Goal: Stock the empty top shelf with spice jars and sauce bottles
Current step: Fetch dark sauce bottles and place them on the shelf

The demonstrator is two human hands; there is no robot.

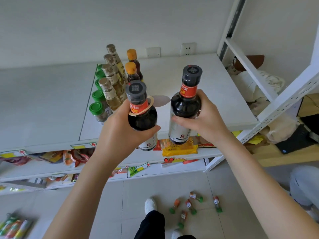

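The left hand (120,128) is wrapped around the shoulder and body of a dark sauce bottle (142,116) with a grey cap and a red neck band, thumb across its front. The right hand (205,118) grips a second dark sauce bottle (185,107) of the same make, fingers behind it and thumb on the pale label. Both bottles are upright, held in the air at the front edge of the top shelf (198,80), their bases hanging in front of that edge and not resting on the board. A narrow gap separates the two bottles; they do not touch.

Behind the left bottle the shelf already carries stock: a row of green-capped spice jars (96,109) running back from the front, a row of pale-liquid bottles (112,87) just beside them, and two orange-capped bottles (132,69) further right. The nearest pale bottle stands just beside the left hand's fingers.

To the right of these rows the white shelf board is bare all the way to the white upright frame (283,104) at its right end and back to the wall.

Lower shelves (181,152) hold snack packets. On the tiled floor (103,204) below lie several small spice jars (191,204) on their sides, near the person's white shoe (150,204).
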